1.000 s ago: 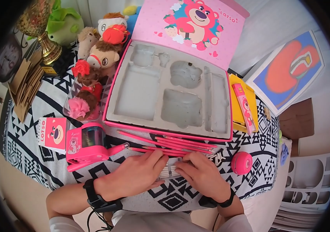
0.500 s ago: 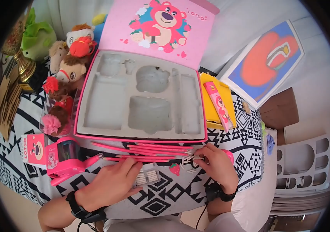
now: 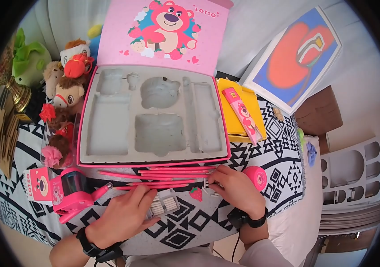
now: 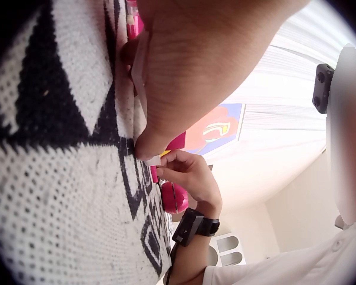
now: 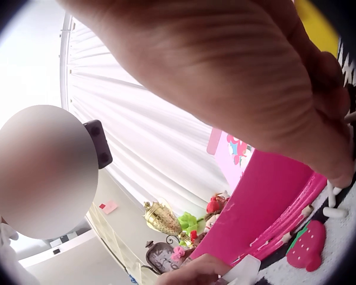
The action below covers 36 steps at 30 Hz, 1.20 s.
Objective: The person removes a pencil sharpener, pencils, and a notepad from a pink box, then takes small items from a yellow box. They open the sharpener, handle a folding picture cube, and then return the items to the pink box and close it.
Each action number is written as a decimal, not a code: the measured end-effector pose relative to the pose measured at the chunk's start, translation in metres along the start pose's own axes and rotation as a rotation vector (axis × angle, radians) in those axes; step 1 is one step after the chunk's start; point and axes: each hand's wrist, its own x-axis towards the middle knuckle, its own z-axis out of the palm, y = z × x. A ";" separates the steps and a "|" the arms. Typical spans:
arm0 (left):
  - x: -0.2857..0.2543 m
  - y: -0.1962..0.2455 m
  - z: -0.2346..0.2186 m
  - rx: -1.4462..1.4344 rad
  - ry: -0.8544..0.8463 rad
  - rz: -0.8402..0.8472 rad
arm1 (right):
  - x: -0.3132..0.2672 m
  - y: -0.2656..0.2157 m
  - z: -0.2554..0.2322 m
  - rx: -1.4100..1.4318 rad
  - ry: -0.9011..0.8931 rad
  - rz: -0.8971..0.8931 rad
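Observation:
My left hand [image 3: 123, 213] grips a clear plastic case [image 3: 174, 208] by its left side, low over the patterned cloth. Rows of short white sticks [image 3: 163, 204] fill the case. Over to the right, my right hand [image 3: 236, 189] bends down to the cloth with thumb and fingers drawn together. They pinch among a few loose white sticks [image 5: 335, 212], and the fingertips partly hide these. A flat strawberry-shaped piece [image 3: 196, 193] lies between the hands. Several pink pencils [image 3: 163, 175] lie in a loose bundle just beyond both hands.
Behind the pencils stands an open pink box [image 3: 154, 161] with a grey moulded insert [image 3: 132, 111]. At left are a pink crank sharpener [image 3: 72, 193], a small notepad [image 3: 38, 184] and plush toys [image 3: 67, 91]. A round pink item [image 3: 256, 178] and a yellow tray [image 3: 239, 107] sit right.
My right hand left the case and moved right to the loose white sticks. My left hand keeps the case, now slightly tilted. The head view has shifted, and the strawberry piece has come into sight.

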 end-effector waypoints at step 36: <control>-0.003 -0.004 0.005 0.045 0.062 0.046 | 0.026 -0.058 0.036 -0.013 0.091 -0.501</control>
